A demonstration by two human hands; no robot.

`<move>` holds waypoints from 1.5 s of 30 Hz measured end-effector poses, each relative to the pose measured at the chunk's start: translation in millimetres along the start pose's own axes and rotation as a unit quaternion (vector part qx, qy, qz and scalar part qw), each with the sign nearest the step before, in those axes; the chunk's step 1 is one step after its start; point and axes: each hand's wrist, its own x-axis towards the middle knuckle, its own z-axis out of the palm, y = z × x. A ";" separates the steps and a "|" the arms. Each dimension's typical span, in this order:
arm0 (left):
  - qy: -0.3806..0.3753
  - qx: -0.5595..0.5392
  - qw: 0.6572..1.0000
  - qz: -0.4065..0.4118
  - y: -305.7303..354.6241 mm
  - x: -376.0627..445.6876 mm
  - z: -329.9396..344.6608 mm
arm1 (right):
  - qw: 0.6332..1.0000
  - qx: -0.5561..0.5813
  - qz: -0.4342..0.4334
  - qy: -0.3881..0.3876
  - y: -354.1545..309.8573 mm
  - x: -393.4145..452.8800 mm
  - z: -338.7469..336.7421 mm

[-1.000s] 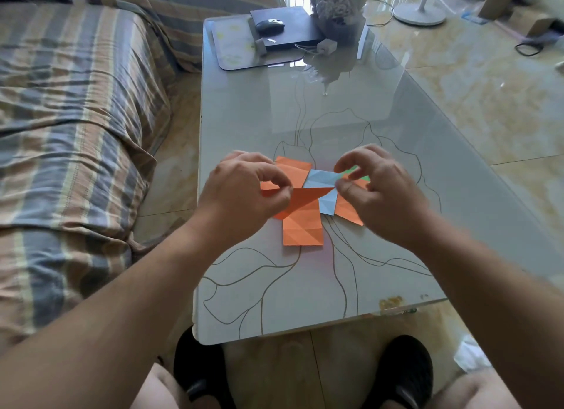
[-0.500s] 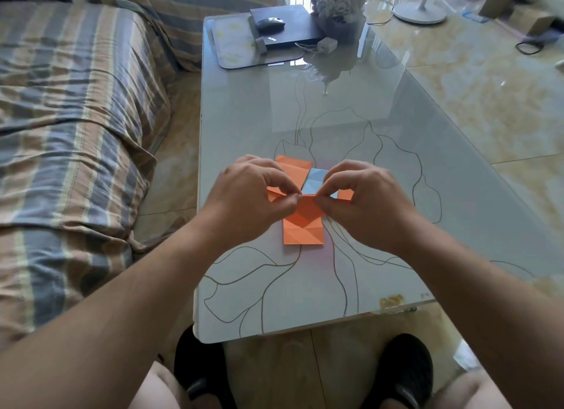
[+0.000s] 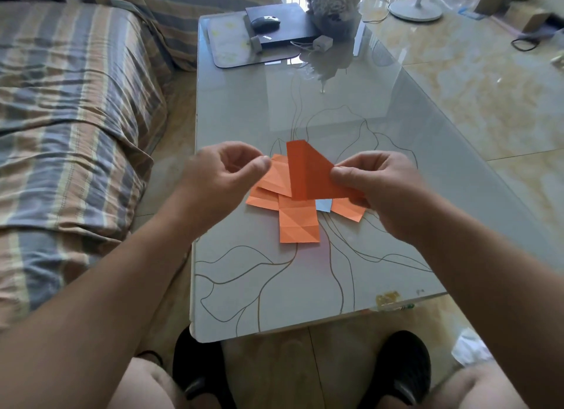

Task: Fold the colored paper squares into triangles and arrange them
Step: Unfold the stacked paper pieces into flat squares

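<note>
Head view, you say? Tell me what your hands are doing.

— My right hand (image 3: pixel 381 192) pinches a dark orange folded sheet (image 3: pixel 311 176) by its right-hand side, thumb on the face turned to me and fingers curled behind. That sheet is lifted off the glass table (image 3: pixel 305 274) and stands tilted up, its top edge cut at a slant on the right.

— And the left?

— My left hand (image 3: pixel 219 176) is just beside the sheet's left edge, fingers curled with thumb and forefinger nearly meeting. I cannot tell whether they touch the paper; they seem to hold nothing.

— Where are the other papers?

— Lying flat around the middle of the table, under and behind the raised sheet. A creased orange square (image 3: pixel 297 225) sits nearest me, toward the near edge. Another orange piece (image 3: pixel 276 176) spreads out to the left, one more orange piece (image 3: pixel 348 211) pokes out to the right below my right hand, and a small bit of light blue paper (image 3: pixel 324 205) shows between the last and the square.

— Anything else on the table?

— At the far edge, a dark flat box (image 3: pixel 287 27) with a computer mouse (image 3: pixel 265 22) on top.
</note>
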 end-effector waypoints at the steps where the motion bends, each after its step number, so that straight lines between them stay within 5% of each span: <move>1: -0.045 -0.051 0.997 -0.038 3.5 -1.6 4.6 | 0.999 0.029 0.030 -0.007 0.6 -0.1 3.0; 4: -0.146 -0.198 0.959 -0.139 10.0 -4.7 22.3 | 0.993 0.076 0.087 -0.016 5.6 -0.1 11.6; 8: -0.078 -0.303 0.940 -0.140 12.3 -5.6 35.3 | 0.994 -0.015 0.096 -0.046 10.5 -2.9 17.2; 22: -0.129 -0.152 0.975 -0.097 10.0 -10.1 30.2 | 0.991 -0.018 0.061 -0.115 8.7 -6.5 20.1; 29: -0.113 -0.214 0.958 -0.154 8.4 -3.6 18.0 | 0.998 0.044 0.038 -0.012 10.4 0.6 17.1; 35: -0.070 -0.326 0.925 -0.181 8.5 0.4 19.4 | 0.986 -0.071 0.042 -0.142 10.2 -7.0 18.8; 40: -0.090 -0.291 0.939 -0.162 9.3 -1.0 20.5 | 0.994 -0.006 -0.014 -0.109 9.0 -4.3 18.3; 45: -0.132 -0.282 0.936 -0.165 14.0 -5.2 21.3 | 0.976 -0.052 -0.084 -0.194 14.1 -8.8 19.8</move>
